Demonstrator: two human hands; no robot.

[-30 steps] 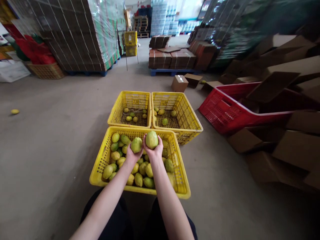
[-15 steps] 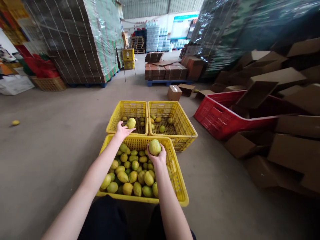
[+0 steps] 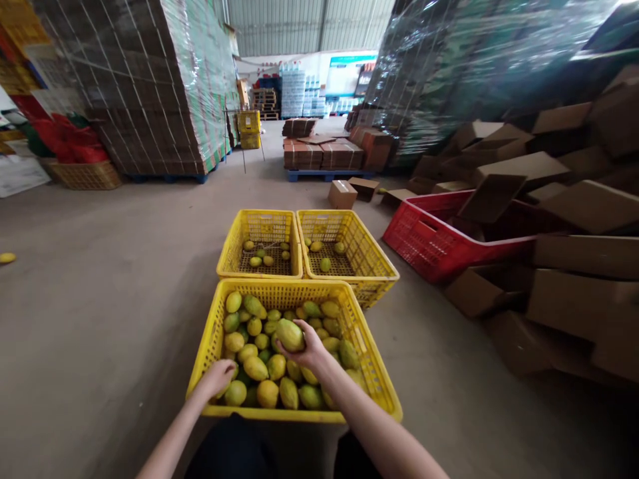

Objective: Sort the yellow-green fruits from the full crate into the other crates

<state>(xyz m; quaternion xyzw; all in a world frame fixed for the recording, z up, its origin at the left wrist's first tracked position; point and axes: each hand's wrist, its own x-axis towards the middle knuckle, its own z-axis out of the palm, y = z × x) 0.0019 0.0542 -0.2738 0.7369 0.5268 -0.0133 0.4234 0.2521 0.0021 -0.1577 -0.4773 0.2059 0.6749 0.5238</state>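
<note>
The grip of the right hand (image 3: 308,348) is closed around a large green-yellow fruit (image 3: 289,335), with the thumb and fingers wrapped round its side. This fruit is above the pile, near the middle of the front crate (image 3: 299,416). The left hand (image 3: 217,378) is low at the left side of the same crate, over the fruit there, its fingers curled inward; whether it grips anything cannot be told, because the hand covers that spot.

The front crate is yellow plastic with slotted walls, and loose fruit (image 3: 267,394), some yellow and some green, covers most of its bottom in a heap. Just beyond it stand two more yellow crates side by side: the back left crate (image 3: 259,273) and the back right crate (image 3: 349,273). Each has a few small fruits lying scattered on its bottom.

All three crates are on the grey floor (image 3: 124,299). A red crate (image 3: 424,239) stands to the right, against a heap of open cardboard boxes (image 3: 574,293). Farther back, a small closed box (image 3: 342,195) is on the floor near a blue pallet (image 3: 324,175) bearing stacked brown bundles (image 3: 322,156). A single yellow fruit (image 3: 7,257) lies on the floor at the far left.
</note>
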